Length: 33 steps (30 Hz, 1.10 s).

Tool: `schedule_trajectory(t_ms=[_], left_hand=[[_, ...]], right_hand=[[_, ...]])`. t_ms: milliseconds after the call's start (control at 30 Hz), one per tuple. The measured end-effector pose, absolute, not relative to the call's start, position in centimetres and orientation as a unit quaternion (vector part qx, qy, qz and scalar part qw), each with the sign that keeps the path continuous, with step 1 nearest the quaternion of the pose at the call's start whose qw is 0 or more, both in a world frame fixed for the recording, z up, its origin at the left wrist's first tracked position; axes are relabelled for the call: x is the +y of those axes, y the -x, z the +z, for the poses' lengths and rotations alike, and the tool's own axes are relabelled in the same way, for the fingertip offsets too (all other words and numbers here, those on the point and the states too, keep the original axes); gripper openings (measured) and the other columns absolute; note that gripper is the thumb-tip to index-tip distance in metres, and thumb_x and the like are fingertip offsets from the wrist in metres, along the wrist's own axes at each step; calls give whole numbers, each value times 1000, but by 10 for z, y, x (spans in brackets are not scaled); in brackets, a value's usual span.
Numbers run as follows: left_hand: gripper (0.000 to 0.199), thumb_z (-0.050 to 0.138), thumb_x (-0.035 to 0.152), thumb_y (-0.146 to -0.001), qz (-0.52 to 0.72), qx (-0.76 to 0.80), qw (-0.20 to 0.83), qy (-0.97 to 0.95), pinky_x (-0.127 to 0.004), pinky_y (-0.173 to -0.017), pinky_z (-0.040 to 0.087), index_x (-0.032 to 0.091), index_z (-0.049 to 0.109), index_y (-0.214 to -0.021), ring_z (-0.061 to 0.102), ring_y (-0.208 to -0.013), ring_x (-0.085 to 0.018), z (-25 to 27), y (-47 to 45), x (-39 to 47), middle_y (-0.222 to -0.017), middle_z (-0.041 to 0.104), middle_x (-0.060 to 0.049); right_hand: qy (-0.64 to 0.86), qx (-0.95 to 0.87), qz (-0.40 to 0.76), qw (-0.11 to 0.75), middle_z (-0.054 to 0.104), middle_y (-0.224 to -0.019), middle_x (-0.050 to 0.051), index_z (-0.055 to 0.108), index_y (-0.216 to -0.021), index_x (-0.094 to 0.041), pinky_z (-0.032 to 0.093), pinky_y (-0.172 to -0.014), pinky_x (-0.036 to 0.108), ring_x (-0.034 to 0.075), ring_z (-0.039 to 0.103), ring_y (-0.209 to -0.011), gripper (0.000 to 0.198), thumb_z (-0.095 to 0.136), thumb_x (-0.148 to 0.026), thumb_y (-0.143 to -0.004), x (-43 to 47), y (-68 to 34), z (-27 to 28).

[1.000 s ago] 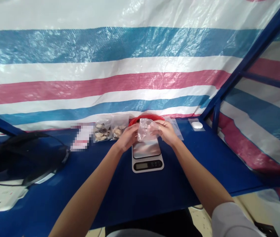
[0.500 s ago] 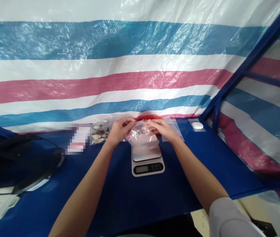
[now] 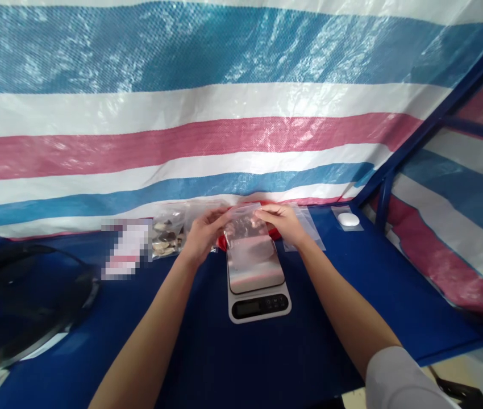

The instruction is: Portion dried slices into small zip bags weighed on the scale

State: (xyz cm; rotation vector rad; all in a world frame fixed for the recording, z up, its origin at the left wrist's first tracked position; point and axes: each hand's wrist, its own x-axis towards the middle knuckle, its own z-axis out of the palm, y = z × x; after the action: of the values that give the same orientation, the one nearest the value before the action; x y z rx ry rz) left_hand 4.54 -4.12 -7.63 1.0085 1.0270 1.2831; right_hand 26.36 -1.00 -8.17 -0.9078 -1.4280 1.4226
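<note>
Between my two hands a clear plastic bag [image 3: 248,227] is stretched by its upper edge. My left hand [image 3: 203,230] is closed on its left corner, thumb against fingers. My right hand [image 3: 282,221] pinches the right corner. The bag hangs over the kitchen scale [image 3: 258,278], which has a shiny plate and a dark, blank-looking display. Behind the bag and hands is something red [image 3: 272,232], mostly hidden. Just left of my left hand lies a clear bag of pale brown dried pieces [image 3: 165,241].
Flat clear bags [image 3: 309,227] lie right of my right hand, and a white oval object [image 3: 348,220] on a small bag lies further right. A blurred-out card [image 3: 127,247] and a black round object [image 3: 24,301] are on the blue table [image 3: 224,363]. Striped sheeting [image 3: 182,136] hangs behind.
The crumpled plastic bag is now spread flatter and held more upright between my hands. My view has shifted slightly, and the scale appears a little lower.
</note>
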Motion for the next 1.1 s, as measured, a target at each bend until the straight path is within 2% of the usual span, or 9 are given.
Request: schedule_trajectory(t_ms=[133, 300, 467, 533, 667, 800, 867, 967, 1100], left_hand=[[39, 91, 28, -65, 547, 441, 598, -386, -31, -77, 58, 16, 75, -98, 72, -83, -19, -82, -44, -39, -99, 77, -6], [46, 93, 27, -60, 576, 445, 551, -408, -27, -70, 56, 16, 73, -99, 68, -70, -14, -89, -42, -34, -89, 76, -3], [43, 88, 36, -68, 519, 449, 513, -515, -27, -61, 54, 16, 75, -104, 68, -70, -17, -83, -40, -37, -90, 76, -5], [41, 86, 38, -71, 493, 450, 507, -544, -27, -57, 52, 17, 76, -104, 67, -67, -17, -81, -40, -39, -87, 76, -5], [35, 85, 37, -72, 478, 433, 492, -585, -30, -65, 56, 18, 77, -100, 70, -74, -20, -79, -42, -42, -88, 77, -6], [32, 81, 37, -76, 453, 432, 482, -613, -35, -71, 58, 19, 77, -102, 71, -79, -23, -79, -43, -43, -90, 77, -6], [30, 79, 39, -79, 442, 452, 431, -643, -36, -75, 58, 20, 76, -102, 71, -80, -23, -79, -42, -43, -95, 77, -6], [27, 75, 41, -81, 443, 493, 284, -693, -35, -81, 55, 22, 77, -101, 70, -85, -22, -77, -43, -44, -104, 76, -5], [26, 66, 45, -89, 415, 531, 146, -724, -31, -78, 50, 21, 76, -84, 66, -77, -20, -70, -52, -50, -89, 75, -5]], right_hand=[[378, -567, 581, 444, 79, -86, 4, 78, -85, -23, 62, -64, 31, 21, 76, -78, 34, 79, -55, -74, -8, -261, -86], [400, -559, 596, 416, 80, -92, 8, 78, -87, -20, 60, -60, 26, 22, 77, -80, 39, 77, -58, -77, -7, -263, -85], [421, -527, 613, 412, 80, -89, 9, 80, -100, -20, 60, -57, 28, 22, 76, -74, 47, 71, -63, -83, -5, -269, -84], [416, -541, 617, 393, 80, -86, 8, 81, -99, -20, 59, -57, 27, 21, 74, -72, 46, 71, -61, -83, -5, -270, -83], [390, -580, 629, 341, 78, -82, 5, 82, -88, -20, 57, -58, 25, 17, 70, -68, 32, 80, -50, -77, -6, -271, -84], [398, -594, 629, 305, 74, -72, 2, 83, -90, -22, 54, -56, 26, 15, 65, -61, 27, 84, -42, -72, -4, -273, -86], [404, -611, 608, 305, 73, -72, 1, 84, -90, -21, 52, -55, 26, 14, 63, -60, 28, 84, -42, -71, -3, -273, -87], [406, -636, 563, 338, 74, -77, 1, 83, -89, -21, 50, -58, 25, 14, 63, -66, 26, 82, -41, -72, -2, -273, -84], [406, -665, 511, 364, 73, -74, 1, 82, -83, -20, 49, -60, 27, 16, 62, -67, 24, 78, -42, -75, -6, -270, -77]])
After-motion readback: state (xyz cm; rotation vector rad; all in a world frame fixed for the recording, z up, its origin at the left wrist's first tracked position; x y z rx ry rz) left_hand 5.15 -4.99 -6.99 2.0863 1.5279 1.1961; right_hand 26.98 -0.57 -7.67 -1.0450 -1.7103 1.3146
